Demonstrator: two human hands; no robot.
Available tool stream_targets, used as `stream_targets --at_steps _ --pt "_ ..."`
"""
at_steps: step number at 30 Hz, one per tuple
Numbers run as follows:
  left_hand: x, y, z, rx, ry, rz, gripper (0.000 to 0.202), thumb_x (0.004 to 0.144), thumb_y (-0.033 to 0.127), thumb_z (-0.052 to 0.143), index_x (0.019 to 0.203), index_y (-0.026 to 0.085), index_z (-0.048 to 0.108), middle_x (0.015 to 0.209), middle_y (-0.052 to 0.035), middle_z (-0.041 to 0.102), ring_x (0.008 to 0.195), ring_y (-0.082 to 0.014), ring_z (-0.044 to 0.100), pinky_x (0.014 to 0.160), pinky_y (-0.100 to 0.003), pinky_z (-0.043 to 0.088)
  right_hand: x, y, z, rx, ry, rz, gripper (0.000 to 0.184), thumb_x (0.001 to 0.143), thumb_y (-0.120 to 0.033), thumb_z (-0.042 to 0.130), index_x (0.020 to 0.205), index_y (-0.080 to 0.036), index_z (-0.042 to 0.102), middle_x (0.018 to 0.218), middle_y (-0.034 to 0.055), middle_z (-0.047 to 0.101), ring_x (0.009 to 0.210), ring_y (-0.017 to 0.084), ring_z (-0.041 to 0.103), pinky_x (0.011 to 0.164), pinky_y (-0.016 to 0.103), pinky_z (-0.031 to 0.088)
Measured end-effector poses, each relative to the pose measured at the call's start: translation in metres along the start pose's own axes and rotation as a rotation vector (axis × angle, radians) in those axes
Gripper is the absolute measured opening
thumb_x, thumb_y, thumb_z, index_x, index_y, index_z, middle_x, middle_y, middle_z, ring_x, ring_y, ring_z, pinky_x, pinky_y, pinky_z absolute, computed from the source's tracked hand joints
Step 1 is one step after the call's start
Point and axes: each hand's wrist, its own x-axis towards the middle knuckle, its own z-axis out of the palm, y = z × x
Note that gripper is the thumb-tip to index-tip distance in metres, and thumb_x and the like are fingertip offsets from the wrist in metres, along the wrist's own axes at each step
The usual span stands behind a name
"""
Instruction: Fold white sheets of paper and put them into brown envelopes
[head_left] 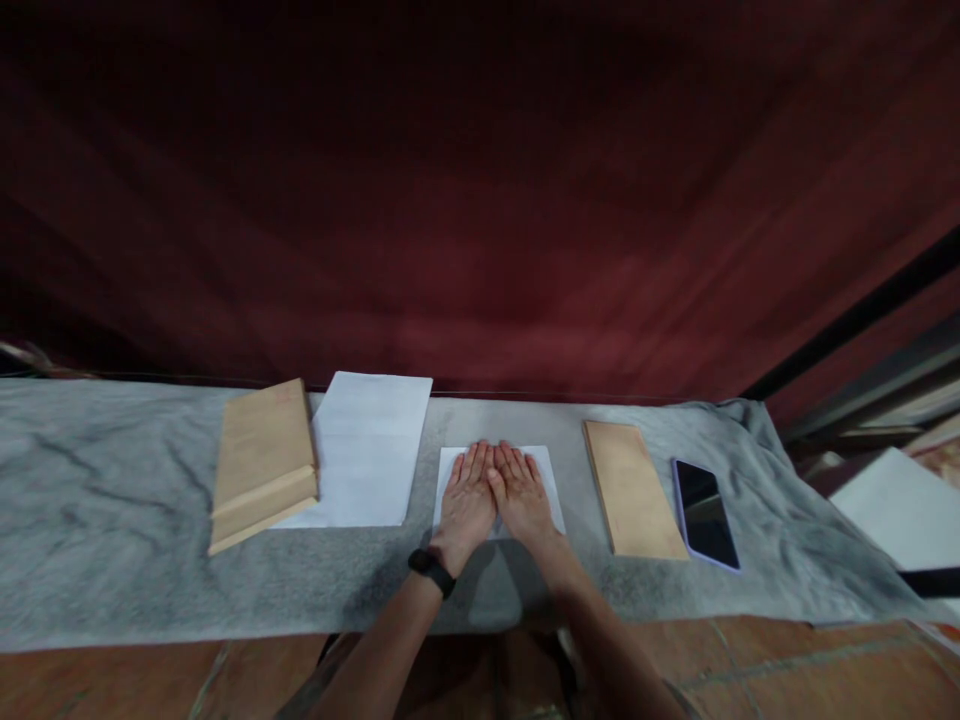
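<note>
My left hand (pixel 467 502) lies flat on a small white sheet of paper (pixel 551 490), its fingers stretched out and pointing away from me. Beside it, my right hand (pixel 523 497) presses flat on the same sheet, the two hands touching along their inner edges. Both are open and grip nothing. The hands cover most of the paper's middle, so any fold there is hidden. A black band sits on my left wrist. To the left, larger white sheets (pixel 375 450) lie partly under a brown paper envelope (pixel 262 450) with its flap toward me.
A grey cloth (pixel 150 590) covers the long, narrow table. On the right are a stack of brown envelopes (pixel 636 490) and a phone (pixel 706 515) in a purple case. A dark red curtain (pixel 465 250) hangs behind the table. Beyond the right end stands a white surface (pixel 900 510).
</note>
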Motion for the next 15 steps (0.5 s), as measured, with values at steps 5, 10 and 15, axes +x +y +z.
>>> stream_targets --at_steps 5,10,15 --pt "-0.004 -0.008 0.0 0.004 0.049 -0.065 0.055 0.1 0.022 0.029 0.152 0.005 0.038 0.16 -0.0171 0.034 0.152 -0.0235 0.026 0.125 -0.044 0.021 -0.004 0.011 0.006 -0.067 0.078 -0.011 0.053 0.107 -0.037 0.026 0.15 -0.011 0.044 0.157 0.0125 0.041 0.146 0.025 0.038 0.122 0.047 0.025" --pt "-0.01 -0.015 0.001 0.009 0.098 -0.106 0.057 0.101 0.029 0.032 0.153 0.006 0.036 0.161 -0.0165 0.032 0.152 -0.0241 0.026 0.125 -0.045 0.021 -0.011 0.023 0.005 -0.127 0.139 -0.001 0.056 0.107 -0.039 0.027 0.151 -0.008 0.042 0.156 0.0176 0.041 0.146 0.029 0.039 0.12 0.05 0.027" --pt "-0.015 -0.02 -0.001 0.009 0.121 -0.169 0.058 0.101 0.032 0.033 0.154 0.008 0.036 0.16 -0.0157 0.035 0.151 -0.0253 0.027 0.124 -0.046 0.023 -0.018 0.034 -0.001 -0.164 0.155 0.037 0.059 0.107 -0.041 0.027 0.151 -0.004 0.041 0.155 0.0207 0.041 0.144 0.032 0.041 0.119 0.051 0.029"
